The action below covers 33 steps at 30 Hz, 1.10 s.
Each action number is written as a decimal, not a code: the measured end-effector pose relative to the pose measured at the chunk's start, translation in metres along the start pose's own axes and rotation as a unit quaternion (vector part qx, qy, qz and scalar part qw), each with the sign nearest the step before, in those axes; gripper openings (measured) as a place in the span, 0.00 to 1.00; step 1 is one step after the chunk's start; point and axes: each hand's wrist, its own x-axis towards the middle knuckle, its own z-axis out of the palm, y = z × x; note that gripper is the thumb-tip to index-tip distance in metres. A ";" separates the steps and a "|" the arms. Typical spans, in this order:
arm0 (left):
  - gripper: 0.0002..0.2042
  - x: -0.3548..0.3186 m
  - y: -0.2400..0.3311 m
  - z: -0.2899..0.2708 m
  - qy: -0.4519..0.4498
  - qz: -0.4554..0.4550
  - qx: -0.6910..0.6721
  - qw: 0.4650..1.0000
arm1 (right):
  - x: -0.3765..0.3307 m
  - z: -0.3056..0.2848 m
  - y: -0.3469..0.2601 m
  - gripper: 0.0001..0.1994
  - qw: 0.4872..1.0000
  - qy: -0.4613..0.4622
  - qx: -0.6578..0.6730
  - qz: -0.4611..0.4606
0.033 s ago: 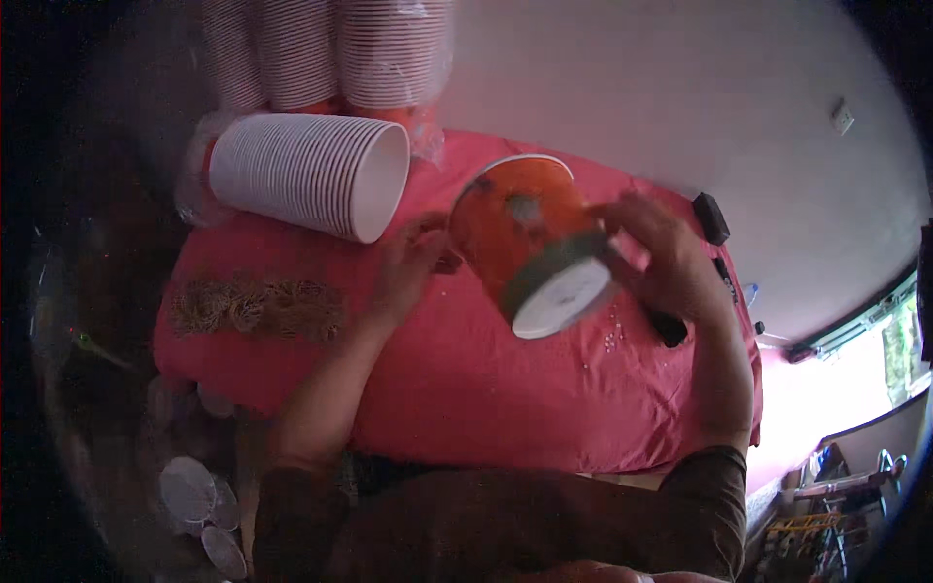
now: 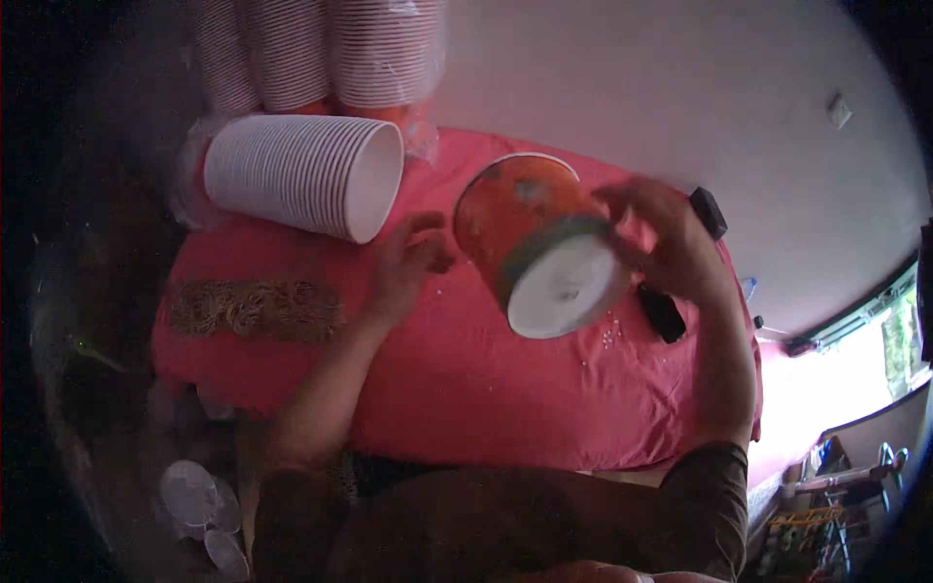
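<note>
Head view: well below and to the left of the left hand, pale round lids point(image 2: 190, 493) lie near one another in the dim area past the cloth's edge. Left of the same hand, beside its forearm, a bundle of tan strands point(image 2: 253, 309) rests on the pink-covered tabletop point(image 2: 466, 398). Above and left of that hand, a stack of nested white tubs point(image 2: 282, 175) lies on its side, open mouth facing right; farther beyond stand upright stacks of tubs point(image 2: 379, 58) in clear plastic wrap. The left hand point(image 2: 413, 262) holds nothing, its fingers loosely curved and thumb apart, just beside the orange tub point(image 2: 510, 209).

That tub is between the two hands, tilted, its white rim away from the wearer and its green-banded, white-bottomed end turned down toward the right hand. Below and left of the right hand lie small white specks point(image 2: 610, 335) and a black block point(image 2: 663, 314). The right hand point(image 2: 671, 243) is at the tub's base edge, forefinger and thumb apart; blur hides whether it grips. Just beyond it, to the right, sits another black block point(image 2: 708, 214); farther right are a wall socket point(image 2: 839, 110) and a bright window point(image 2: 904, 340).
</note>
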 end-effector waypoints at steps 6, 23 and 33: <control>0.10 -0.004 -0.002 0.003 -0.050 0.128 0.286 0.948 | 0.016 -0.039 0.080 0.12 0.975 0.094 0.120 0.164; 0.08 -0.010 -0.020 0.005 -0.165 0.163 0.392 0.890 | -0.051 -0.001 0.325 0.15 0.981 0.029 -0.024 0.192; 0.07 -0.010 -0.014 0.010 -0.166 0.190 0.408 0.877 | -0.046 0.032 0.329 0.14 0.949 0.108 0.060 0.290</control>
